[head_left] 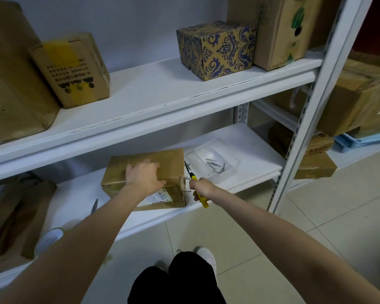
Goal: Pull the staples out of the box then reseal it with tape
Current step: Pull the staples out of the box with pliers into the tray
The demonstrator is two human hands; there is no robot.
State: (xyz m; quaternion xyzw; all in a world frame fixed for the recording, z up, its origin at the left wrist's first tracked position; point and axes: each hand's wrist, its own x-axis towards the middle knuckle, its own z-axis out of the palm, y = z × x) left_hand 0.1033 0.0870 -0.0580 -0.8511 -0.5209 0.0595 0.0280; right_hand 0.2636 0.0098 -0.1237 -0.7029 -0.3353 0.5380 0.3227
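Box (170,159) sits on the lower shelf (250,145). The left hand (145,176) presses on the box's top, its fingers (150,165) flat and close together. Right of the box, the right hand (203,187) has its fingers curled round yellow-handled pliers (194,177), whose tips are at the box's upper right edge. Staples (186,178) stick out of that right side. Right of the box a clear tray (234,159) holds loose staples. Left of the box lie scissors (94,206) and a tape roll (49,239).
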